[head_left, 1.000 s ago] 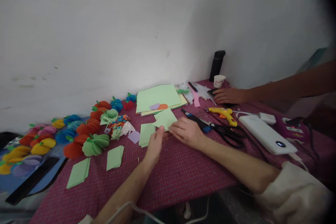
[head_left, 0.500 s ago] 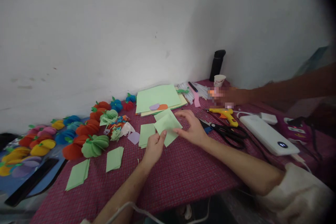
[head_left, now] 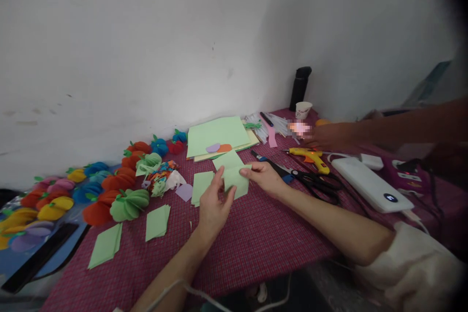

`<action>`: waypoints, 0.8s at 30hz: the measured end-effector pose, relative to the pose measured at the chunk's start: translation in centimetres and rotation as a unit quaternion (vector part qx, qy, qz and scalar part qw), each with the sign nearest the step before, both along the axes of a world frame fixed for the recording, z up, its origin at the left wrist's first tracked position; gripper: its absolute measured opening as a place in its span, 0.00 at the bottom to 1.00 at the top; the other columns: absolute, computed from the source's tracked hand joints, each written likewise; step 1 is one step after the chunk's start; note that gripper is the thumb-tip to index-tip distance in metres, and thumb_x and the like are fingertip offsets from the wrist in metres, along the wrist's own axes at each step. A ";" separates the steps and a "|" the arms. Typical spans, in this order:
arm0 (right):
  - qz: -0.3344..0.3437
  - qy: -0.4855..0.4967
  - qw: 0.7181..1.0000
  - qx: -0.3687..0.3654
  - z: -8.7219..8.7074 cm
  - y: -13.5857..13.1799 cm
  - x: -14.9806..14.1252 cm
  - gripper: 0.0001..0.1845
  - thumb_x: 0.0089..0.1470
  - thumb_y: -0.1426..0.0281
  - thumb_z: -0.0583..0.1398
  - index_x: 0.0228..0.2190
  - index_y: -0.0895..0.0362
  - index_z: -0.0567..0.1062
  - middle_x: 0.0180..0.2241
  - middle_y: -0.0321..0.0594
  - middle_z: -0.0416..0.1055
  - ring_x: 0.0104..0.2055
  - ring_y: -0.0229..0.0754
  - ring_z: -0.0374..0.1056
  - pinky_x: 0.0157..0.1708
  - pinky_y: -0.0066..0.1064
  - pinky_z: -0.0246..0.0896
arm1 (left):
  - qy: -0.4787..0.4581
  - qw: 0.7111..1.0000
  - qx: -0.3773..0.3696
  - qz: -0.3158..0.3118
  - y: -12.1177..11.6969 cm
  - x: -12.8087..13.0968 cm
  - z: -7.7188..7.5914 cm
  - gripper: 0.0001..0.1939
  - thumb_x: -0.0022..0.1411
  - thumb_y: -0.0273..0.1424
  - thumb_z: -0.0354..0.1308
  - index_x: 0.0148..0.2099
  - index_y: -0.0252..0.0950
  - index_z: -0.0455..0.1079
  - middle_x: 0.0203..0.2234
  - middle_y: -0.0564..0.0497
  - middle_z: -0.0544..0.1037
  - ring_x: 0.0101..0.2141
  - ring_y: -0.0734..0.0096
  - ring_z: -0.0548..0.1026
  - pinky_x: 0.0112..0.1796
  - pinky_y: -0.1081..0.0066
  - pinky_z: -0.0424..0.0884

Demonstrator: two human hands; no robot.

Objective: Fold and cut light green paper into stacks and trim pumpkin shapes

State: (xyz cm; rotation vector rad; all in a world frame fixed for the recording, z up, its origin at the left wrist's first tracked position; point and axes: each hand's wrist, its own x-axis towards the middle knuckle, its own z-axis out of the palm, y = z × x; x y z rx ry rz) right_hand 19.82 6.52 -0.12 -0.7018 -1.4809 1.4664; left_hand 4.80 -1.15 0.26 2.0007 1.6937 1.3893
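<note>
My right hand [head_left: 268, 179] pinches a pale green paper square [head_left: 237, 183] at its upper right corner, thumb in front. My left hand [head_left: 215, 207] is at the square's left edge, with thumb and fingers apart; the thumb overlaps the lower left part of the paper. Just behind lies another green paper piece [head_left: 228, 160], partly covered by the square. A small stack of green paper [head_left: 202, 186] lies to the left of it, with a second stack [head_left: 157, 223] and a third stack [head_left: 105, 245] farther left on the checked cloth.
Paper pumpkins [head_left: 129, 204] in several colours line the left side. Large green sheets [head_left: 215, 136] lie by the wall. At right are black scissors [head_left: 320, 185], a yellow glue gun [head_left: 309, 155], a white power bank [head_left: 369, 183] and another person's hand [head_left: 329, 135]. A cup [head_left: 302, 110] stands behind.
My left thumb and fingers have spread apart from their grip on the paper. My right hand has closed on the square's corner, and the square has turned more upright.
</note>
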 end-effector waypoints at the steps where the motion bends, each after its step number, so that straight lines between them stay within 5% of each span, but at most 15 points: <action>1: -0.013 0.002 1.000 0.000 -0.1 0.1 0.0 0.15 0.42 0.61 0.59 0.26 0.62 0.74 0.23 0.36 0.69 0.25 0.34 0.61 0.28 0.28 0.59 | 0.024 1.000 0.016 0.005 0.0 -0.1 -0.2 0.27 0.54 0.33 0.51 0.56 0.38 0.52 0.36 0.49 0.73 0.33 0.73 0.70 0.35 0.72 0.66; 8: -0.059 0.007 0.998 0.002 -0.3 0.5 0.0 0.15 0.41 0.61 0.60 0.27 0.60 0.74 0.23 0.36 0.69 0.25 0.34 0.61 0.27 0.28 0.59 | 0.107 0.990 0.084 0.030 0.3 -0.5 -1.0 0.31 0.54 0.32 0.52 0.59 0.37 0.46 0.40 0.45 0.72 0.34 0.71 0.71 0.36 0.71 0.68; 24: -0.055 0.011 0.998 0.005 -0.4 0.6 0.0 0.14 0.41 0.61 0.60 0.26 0.60 0.74 0.22 0.36 0.69 0.25 0.34 0.60 0.27 0.28 0.59 | 0.148 0.985 0.090 0.022 0.3 -0.6 -1.0 0.28 0.55 0.32 0.51 0.58 0.36 0.50 0.33 0.46 0.73 0.31 0.71 0.70 0.36 0.71 0.67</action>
